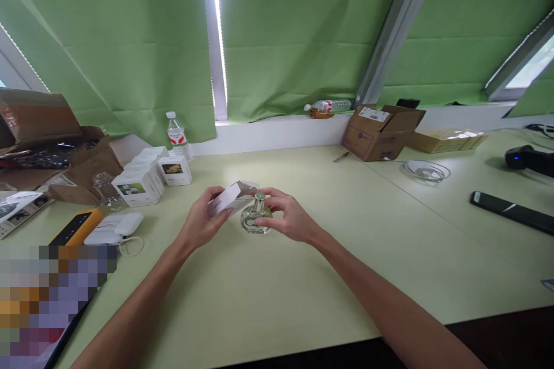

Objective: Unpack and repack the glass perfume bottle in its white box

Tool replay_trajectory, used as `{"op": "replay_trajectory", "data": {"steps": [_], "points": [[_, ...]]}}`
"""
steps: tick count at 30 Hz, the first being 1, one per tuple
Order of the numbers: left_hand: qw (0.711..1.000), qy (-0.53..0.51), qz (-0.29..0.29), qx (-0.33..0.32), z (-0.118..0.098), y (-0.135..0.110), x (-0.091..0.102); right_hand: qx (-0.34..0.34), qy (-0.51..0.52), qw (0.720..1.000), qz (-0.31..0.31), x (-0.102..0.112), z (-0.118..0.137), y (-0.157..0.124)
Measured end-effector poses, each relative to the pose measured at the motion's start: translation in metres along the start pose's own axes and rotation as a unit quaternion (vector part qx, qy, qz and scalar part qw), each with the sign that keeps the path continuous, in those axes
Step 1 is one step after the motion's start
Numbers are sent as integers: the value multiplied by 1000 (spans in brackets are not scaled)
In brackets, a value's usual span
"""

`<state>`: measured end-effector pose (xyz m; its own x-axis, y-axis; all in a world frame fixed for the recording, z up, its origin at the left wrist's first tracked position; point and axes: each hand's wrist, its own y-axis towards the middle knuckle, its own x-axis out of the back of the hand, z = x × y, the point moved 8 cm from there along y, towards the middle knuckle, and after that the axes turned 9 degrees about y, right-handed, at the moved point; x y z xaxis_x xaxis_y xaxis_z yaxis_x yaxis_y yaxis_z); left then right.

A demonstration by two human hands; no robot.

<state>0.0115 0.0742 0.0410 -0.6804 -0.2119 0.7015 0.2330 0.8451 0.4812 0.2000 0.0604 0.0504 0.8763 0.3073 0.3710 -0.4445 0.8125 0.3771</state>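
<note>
My left hand (203,216) grips a small white carton (225,199), tilted, with its flap end toward my right hand. In my right hand (288,216) is a clear glass perfume bottle (253,220) with a silver cap (259,200). The thumb lies across the front of the bottle and the other fingers go behind it. The bottle stands upright just right of the carton, at the table's middle. I cannot tell whether its base touches the table.
Several white boxes (138,184) stand left, by a water bottle (176,134). Closer sit a yellow-and-black device (78,227) and white chargers (113,228). An open cardboard box (372,135), a coiled white cable (425,171) and a black flat object (513,211) lie right. Another bottle (331,105) rests on the sill.
</note>
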Motion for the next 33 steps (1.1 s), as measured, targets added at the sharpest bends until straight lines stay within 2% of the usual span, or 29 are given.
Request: {"op": "replay_trajectory", "data": {"steps": [6, 11, 14, 18, 23, 29, 33], "points": [[998, 8, -58, -20, -3, -4, 2, 43, -49, 998, 17, -12, 5, -3], [988, 55, -104, -97, -16, -8, 7, 72, -76, 994, 21, -18, 3, -4], [985, 97, -88, -115, -25, -8, 7, 84, -82, 993, 21, -22, 4, -4], [987, 101, -38, -120, -33, -9, 6, 111, -108, 988, 12, -24, 7, -6], [975, 144, -14, -167, -45, -12, 6, 177, -207, 962, 3, -27, 15, -12], [968, 194, -24, -158, -43, -12, 10, 180, -264, 947, 21, -34, 20, -16], [966, 220, -10, -138, -36, -11, 11, 169, -285, 942, 39, -42, 20, -18]]}}
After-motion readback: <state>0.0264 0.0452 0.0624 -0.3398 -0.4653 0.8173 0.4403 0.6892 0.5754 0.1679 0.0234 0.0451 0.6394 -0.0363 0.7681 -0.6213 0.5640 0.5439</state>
